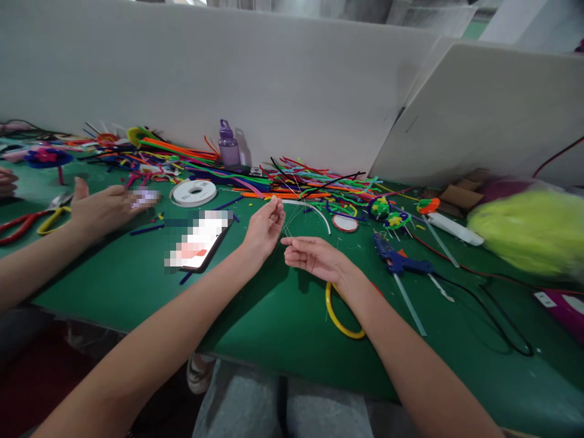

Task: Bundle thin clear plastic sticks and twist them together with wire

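My left hand (265, 230) is closed above the table, thumb and fingertips pinched on a few thin clear threads (296, 213). These fine strands fan out up and to the right and also run down between my hands. Close by on the right, my right hand (314, 255) has its thumb and forefinger together at the tips, beside the strands; whatever is in that pinch is too fine to make out. Under my right wrist lies a yellow looped handle (340, 325), the rest of it hidden by my forearm. A lit phone (205, 240) rests left of my left hand.
Behind my hands spreads a heap of coloured pipe cleaners (314, 182), with a white spool (194, 193) and purple bottle (229, 146). To the right lie a blue glue gun (401, 258) and a yellow-green bag (524, 228). At left, another person's hand (98, 207) is near red-and-yellow-handled pliers (27, 226).
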### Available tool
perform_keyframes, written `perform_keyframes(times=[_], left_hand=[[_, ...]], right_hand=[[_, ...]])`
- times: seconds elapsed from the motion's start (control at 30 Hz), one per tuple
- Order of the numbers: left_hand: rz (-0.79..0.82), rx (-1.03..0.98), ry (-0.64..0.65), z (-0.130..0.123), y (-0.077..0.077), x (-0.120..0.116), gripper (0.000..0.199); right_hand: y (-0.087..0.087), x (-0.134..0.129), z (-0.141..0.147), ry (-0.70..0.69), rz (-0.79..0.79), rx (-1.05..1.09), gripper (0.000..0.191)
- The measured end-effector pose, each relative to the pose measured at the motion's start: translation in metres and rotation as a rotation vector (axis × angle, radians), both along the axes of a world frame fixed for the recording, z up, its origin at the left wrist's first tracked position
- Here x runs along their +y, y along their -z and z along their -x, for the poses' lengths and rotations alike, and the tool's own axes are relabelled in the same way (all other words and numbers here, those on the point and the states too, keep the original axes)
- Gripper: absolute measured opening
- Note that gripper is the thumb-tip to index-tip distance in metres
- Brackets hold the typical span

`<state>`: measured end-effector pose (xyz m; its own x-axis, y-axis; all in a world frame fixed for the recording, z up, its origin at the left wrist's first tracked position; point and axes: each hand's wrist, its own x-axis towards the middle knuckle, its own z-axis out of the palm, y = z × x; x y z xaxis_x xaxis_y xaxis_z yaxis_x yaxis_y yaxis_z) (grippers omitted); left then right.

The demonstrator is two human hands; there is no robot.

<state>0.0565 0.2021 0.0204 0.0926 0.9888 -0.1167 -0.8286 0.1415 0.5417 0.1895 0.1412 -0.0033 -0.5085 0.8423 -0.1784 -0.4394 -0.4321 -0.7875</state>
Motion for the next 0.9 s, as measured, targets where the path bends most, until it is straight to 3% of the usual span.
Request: perform_keyframes(times=[0.17, 0.9], left_hand=[[0.030, -0.041, 0.000, 0.0008, -0.0023, 0.0008, 0.009], [-0.012, -0.027, -0.009, 0.0007, 0.0002, 0.0020, 0.009]], right_hand=[[0.0009, -0.0009, -0.0006, -0.102, 0.002, 0.006, 0.021], [0.0043, 0.0010, -0.0009, -0.066, 0.022, -0.034, 0.015]])
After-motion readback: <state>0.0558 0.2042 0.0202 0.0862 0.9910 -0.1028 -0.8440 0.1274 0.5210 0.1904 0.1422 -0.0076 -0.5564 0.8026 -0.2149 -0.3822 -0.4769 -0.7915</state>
